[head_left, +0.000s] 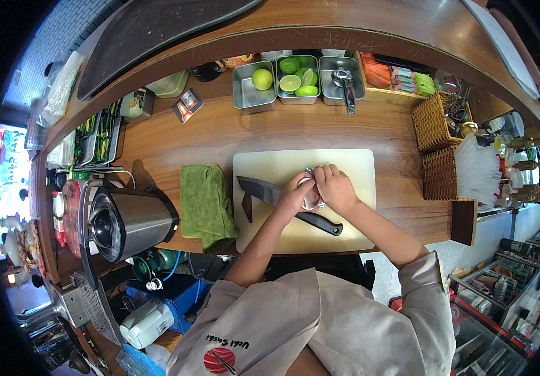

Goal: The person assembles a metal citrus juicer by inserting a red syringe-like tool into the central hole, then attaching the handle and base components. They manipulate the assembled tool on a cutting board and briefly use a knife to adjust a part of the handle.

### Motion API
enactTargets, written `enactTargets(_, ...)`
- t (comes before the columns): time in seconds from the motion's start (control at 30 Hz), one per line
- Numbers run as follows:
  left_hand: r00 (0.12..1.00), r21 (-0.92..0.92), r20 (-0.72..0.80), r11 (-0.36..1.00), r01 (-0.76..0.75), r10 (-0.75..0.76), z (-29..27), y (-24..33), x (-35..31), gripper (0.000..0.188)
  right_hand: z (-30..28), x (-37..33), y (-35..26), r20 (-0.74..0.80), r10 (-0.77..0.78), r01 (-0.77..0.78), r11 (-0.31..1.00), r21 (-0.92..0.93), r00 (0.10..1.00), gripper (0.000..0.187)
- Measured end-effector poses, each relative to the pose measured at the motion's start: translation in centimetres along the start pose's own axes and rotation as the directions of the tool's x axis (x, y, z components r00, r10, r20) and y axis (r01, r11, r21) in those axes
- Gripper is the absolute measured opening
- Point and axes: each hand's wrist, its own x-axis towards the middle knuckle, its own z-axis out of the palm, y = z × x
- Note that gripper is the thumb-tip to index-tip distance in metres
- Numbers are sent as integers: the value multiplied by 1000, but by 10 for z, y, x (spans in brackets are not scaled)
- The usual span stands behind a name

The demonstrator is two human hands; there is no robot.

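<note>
Both my hands are over the white cutting board (358, 169), close together. My left hand (292, 195) curls its fingers around a small shiny ring-shaped thing (310, 199), whose exact kind I cannot make out. From the other side my right hand (337, 189) grips the same thing, fingers bent over its top. Beneath the hands a large knife (262, 190) lies slantwise on the board, dark blade to the upper left and black handle to the lower right; its middle is hidden by my left hand.
A folded green towel (206, 203) lies left of the board. Behind stand metal containers with a yellow-green citrus fruit (262, 79), cut limes (290, 84) and a metal squeezer (343, 84). A steel appliance (133, 220) sits at left, wicker baskets (439, 172) with straws at right.
</note>
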Motion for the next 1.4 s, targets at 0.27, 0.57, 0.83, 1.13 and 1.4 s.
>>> enactTargets(0.27,1000,-14,10,1000,0,0,-1,-2,4,22,-8,-1,17,18,176,-162,849,503,984,13)
enactTargets(0.57,1000,-8,22,1000,5,-4,-3,-2,4,22,-14,0,9,-62,69,-51,963,264,996,10)
enactTargets(0.83,1000,7,0,1000,-19,19,-2,-3,2,24,-15,15,8,37,-75,74,997,12,997,12)
enactTargets(1.13,988,-256,125,965,-52,86,-13,-10,-8,24,-8,13,18,62,-236,239,970,-40,970,23)
enactTargets(1.4,965,-251,-140,935,-253,223,-31,4,-26,26,-8,12,28,-31,-219,220,975,41,975,24)
